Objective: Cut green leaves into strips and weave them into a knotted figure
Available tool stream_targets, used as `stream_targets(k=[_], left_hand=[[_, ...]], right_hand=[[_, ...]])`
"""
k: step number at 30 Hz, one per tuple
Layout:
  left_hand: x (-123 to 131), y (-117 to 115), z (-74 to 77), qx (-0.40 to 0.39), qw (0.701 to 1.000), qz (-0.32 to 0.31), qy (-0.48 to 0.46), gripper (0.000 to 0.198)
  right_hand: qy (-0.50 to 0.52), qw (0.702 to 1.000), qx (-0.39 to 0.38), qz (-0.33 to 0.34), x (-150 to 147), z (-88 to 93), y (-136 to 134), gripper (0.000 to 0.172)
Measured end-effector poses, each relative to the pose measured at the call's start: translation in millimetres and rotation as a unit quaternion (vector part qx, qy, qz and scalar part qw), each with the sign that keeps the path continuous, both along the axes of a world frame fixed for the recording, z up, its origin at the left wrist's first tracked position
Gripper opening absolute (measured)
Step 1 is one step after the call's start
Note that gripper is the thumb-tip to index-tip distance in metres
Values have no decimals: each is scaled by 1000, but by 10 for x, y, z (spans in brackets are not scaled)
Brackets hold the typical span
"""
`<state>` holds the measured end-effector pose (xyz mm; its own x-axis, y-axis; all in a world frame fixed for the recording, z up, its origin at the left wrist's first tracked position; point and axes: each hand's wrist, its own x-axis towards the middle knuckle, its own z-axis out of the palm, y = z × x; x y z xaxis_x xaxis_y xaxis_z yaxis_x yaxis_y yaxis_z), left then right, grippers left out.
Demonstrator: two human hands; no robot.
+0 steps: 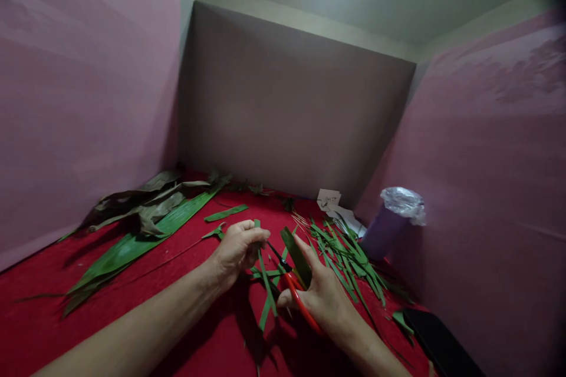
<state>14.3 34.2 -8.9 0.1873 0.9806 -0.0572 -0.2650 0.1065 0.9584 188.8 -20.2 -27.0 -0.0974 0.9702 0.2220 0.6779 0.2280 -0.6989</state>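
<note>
My left hand [241,250] is closed in a pinch on a narrow green leaf strip [266,284], which hangs down below the fingers. My right hand [321,285] grips red-handled scissors [297,290]. Their dark blades reach left, with the tip close to the left fingertips. A wider piece of green leaf [295,256] also sits in the right hand, between the fingers and the scissors. Under both hands, more cut strips cross one another; the hands partly hide them.
Long green leaves [132,247] and dry brown leaves [154,206] lie left on the red cloth [186,318]. Right are a heap of cut strips [349,256], white papers [329,199], a purple container [387,230] with plastic on top, and a black flat object [442,341]. Walls stand around.
</note>
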Motion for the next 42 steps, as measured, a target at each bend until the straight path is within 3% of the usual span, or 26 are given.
stream_targets(k=[5, 9, 13, 19, 27, 29, 32, 37, 42], left_hand=[[9, -9, -6, 1, 999, -30, -36, 18], [20, -5, -30, 15, 1000, 2, -24, 20], [18, 16, -65, 27, 999, 28, -23, 28], [-2, 10, -68, 33, 999, 21, -5, 27], [3, 28, -67, 1, 999, -5, -41, 16], [8, 30, -64, -6, 998, -25, -57, 14], [17, 22, -60, -25, 994, -64, -88, 8], [28, -18, -67, -61, 982, -122, -129, 8], [50, -71, -39, -62, 969, -148, -189, 4]], right_hand=[[46, 999, 3, 10, 12, -105, 79, 71], [98, 995, 21, 8, -10, -149, 131, 53], [133, 990, 26, 34, -35, -122, 107, 59], [-2, 998, 58, -8, 4, -17, 11, 64], [-86, 993, 73, 21, 73, -42, 30, 73], [-23, 998, 58, 15, 55, -63, 54, 65], [161, 987, -13, 9, 2, -60, 94, 54], [393, 904, -167, 25, -56, 3, 110, 68], [466, 862, -184, 73, -56, 9, 73, 69]])
